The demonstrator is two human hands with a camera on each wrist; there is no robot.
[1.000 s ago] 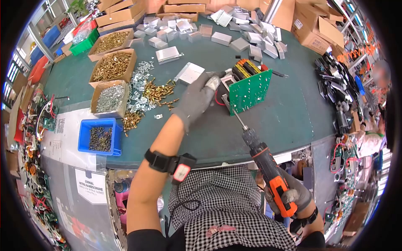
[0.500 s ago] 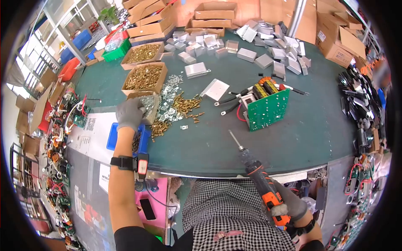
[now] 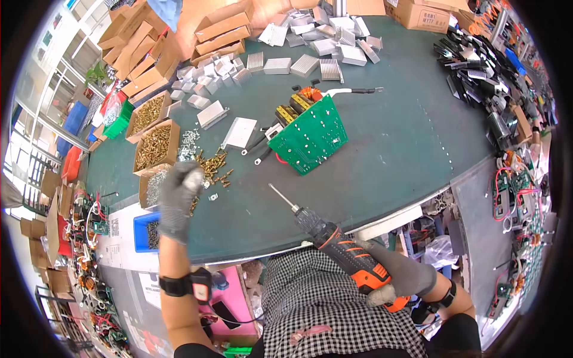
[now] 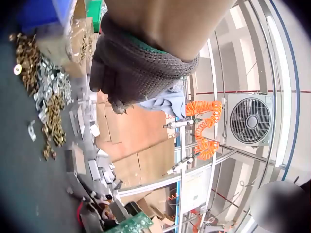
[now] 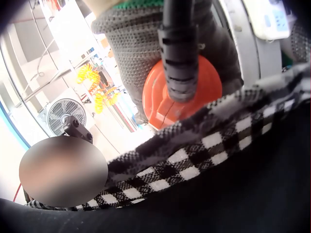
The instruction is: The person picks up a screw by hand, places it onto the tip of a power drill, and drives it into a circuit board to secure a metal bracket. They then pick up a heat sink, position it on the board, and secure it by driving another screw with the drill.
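My gloved left hand (image 3: 181, 194) is above the edge of the cardboard box of small silver screws (image 3: 156, 188), fingers bent together. In the left wrist view its gloved fingers (image 4: 109, 90) curl inward; I cannot tell whether a small part sits between them. Low at the right, my gloved right hand (image 3: 403, 271) grips an orange and black electric screwdriver (image 3: 340, 250), its bit aimed up and left. The tool's orange end (image 5: 160, 97) and thick cord fill the right wrist view. Beyond the bit stands a green circuit board (image 3: 310, 134), tilted, with yellow-black components and cable leads.
Loose brass screws (image 3: 212, 167) and metal clips lie beside the boxes. A blue bin (image 3: 143, 232) holds dark screws. A flat metal plate (image 3: 240, 132) lies left of the board. Many finned heat sinks (image 3: 304, 65) sit at the back, and black parts (image 3: 471, 77) are heaped at right.
My left hand went from the board to the screw box, then lifted slightly away from it. The screwdriver's bit drew back from the board, still in my right hand. The head view has turned.
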